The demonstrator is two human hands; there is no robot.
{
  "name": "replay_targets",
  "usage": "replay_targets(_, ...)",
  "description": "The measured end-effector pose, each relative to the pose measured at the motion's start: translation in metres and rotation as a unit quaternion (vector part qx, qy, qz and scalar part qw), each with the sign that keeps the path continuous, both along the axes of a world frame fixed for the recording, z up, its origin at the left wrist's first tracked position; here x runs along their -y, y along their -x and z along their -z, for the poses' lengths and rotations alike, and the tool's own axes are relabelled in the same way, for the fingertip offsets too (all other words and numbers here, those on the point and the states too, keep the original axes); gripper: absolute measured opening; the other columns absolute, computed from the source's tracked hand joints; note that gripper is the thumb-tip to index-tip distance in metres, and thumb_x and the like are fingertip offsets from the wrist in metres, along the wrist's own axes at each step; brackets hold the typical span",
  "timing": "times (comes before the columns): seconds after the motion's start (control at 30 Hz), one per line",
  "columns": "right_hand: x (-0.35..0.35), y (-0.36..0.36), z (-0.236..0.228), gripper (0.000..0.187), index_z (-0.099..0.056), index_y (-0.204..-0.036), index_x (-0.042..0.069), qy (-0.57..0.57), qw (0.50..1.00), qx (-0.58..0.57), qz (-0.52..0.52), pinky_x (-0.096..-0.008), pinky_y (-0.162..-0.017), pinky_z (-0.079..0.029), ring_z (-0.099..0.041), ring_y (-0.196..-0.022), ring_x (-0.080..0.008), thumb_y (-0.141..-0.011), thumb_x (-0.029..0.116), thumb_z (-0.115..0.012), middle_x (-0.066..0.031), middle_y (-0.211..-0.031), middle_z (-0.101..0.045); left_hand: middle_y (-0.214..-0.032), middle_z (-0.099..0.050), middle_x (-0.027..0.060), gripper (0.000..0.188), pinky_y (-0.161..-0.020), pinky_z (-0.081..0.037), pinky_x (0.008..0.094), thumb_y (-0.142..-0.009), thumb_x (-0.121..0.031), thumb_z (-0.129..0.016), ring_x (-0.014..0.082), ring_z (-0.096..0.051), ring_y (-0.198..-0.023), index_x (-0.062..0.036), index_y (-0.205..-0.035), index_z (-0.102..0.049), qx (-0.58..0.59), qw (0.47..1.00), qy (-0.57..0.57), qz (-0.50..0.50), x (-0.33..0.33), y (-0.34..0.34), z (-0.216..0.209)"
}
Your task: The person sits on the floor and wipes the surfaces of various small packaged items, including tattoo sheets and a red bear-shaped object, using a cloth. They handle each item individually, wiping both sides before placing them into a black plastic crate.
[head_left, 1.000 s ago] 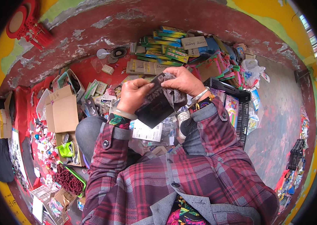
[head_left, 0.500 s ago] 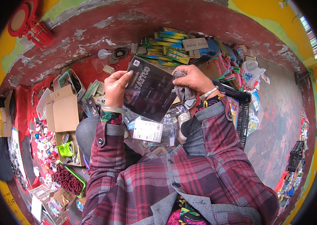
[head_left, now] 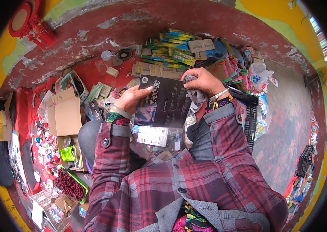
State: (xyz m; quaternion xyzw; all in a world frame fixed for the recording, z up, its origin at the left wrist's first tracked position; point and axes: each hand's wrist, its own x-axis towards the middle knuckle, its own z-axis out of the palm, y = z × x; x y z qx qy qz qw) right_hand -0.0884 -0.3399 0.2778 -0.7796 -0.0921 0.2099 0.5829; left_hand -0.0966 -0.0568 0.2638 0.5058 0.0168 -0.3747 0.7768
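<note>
A flat, glossy black packet (head_left: 163, 102) with pale lettering and a small picture is held up in front of me. My left hand (head_left: 130, 98) grips its left edge, thumb on the front face and fingers behind. At its upper right corner, my right hand (head_left: 204, 83) is closed on a crumpled grey cloth (head_left: 197, 96), which touches the packet's edge. Below the packet lies a white printed card (head_left: 152, 136) among clear plastic wrappers (head_left: 174, 137), between my legs.
An open cardboard box (head_left: 66, 112) stands at the left, near a green-rimmed basket of dark red beads (head_left: 70, 183). Ahead, colourful boxes (head_left: 171, 48) are stacked by the wall. A black plastic crate (head_left: 251, 120) is close on my right, next to a white plastic bag (head_left: 261, 73).
The packet has turned more upright and come slightly down and to the right. My left hand has lowered with it; my right hand with the cloth has shifted slightly right.
</note>
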Motion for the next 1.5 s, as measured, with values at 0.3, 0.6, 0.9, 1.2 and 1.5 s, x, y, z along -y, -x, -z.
replay_targets(0.3,0.001,-0.005,-0.008,0.017,-0.06,-0.101,-0.002,-0.248,0.835,0.197,0.45,-0.0237,-0.067,-0.048,-0.058,-0.071,-0.0092,-0.088,0.009,-0.058,-0.0035,-0.086,-0.063,-0.112,-0.062,0.0121,0.032,-0.09,-0.048,0.0386,-0.092,-0.016,-0.05,0.0232,-0.061,-0.099,0.0012,-0.119,-0.052,-0.018,0.963,0.247,-0.104,0.0,-0.009,0.012)
replay_targets(0.6,-0.091,0.013,0.012,0.036,-0.051,-0.124,0.007,-0.054,0.915,0.315,0.248,-0.0328,-0.088,-0.045,-0.058,-0.104,-0.0214,-0.093,0.026,-0.053,-0.0131,-0.116,-0.059,-0.123,-0.056,0.0114,0.039,-0.1,-0.039,0.0417,-0.096,-0.027,-0.041,0.0255,-0.054,-0.112,-0.004,-0.127,-0.047,-0.043,0.925,0.364,-0.097,0.036,0.007,0.006)
replay_targets(0.9,-0.128,0.039,0.023,0.05,-0.043,-0.133,0.01,0.093,0.875,0.471,0.067,-0.0474,-0.108,-0.022,-0.033,-0.133,-0.0275,-0.088,0.026,-0.056,-0.0117,-0.14,-0.04,-0.114,-0.061,0.0088,0.048,-0.095,-0.044,0.0394,-0.094,-0.048,-0.043,0.0234,-0.057,-0.107,-0.0061,-0.113,-0.057,-0.037,0.88,0.446,-0.16,0.034,0.008,0.015)
replay_targets(1.2,-0.056,-0.011,0.032,0.037,-0.052,-0.119,0.001,0.121,0.888,0.285,0.34,-0.0391,-0.074,-0.048,-0.06,-0.086,-0.038,-0.088,0.021,-0.055,-0.0227,-0.098,-0.062,-0.127,-0.053,0.0145,0.044,-0.102,-0.037,0.0465,-0.097,-0.033,-0.04,0.0299,-0.053,-0.115,-0.0021,-0.128,-0.045,-0.008,0.898,0.425,-0.112,0.029,0.01,0.01)
replay_targets(1.5,-0.056,-0.007,0.036,0.018,-0.057,-0.105,0.003,-0.38,0.884,-0.052,0.269,-0.0266,-0.064,-0.049,-0.059,-0.071,-0.0109,-0.091,0.014,-0.052,-0.0039,-0.087,-0.062,-0.121,-0.057,0.0164,0.044,-0.099,-0.039,0.0484,-0.097,-0.035,-0.038,0.0324,-0.055,-0.111,-0.0019,-0.123,-0.051,0.01,0.863,0.459,-0.21,-0.006,-0.004,-0.011)
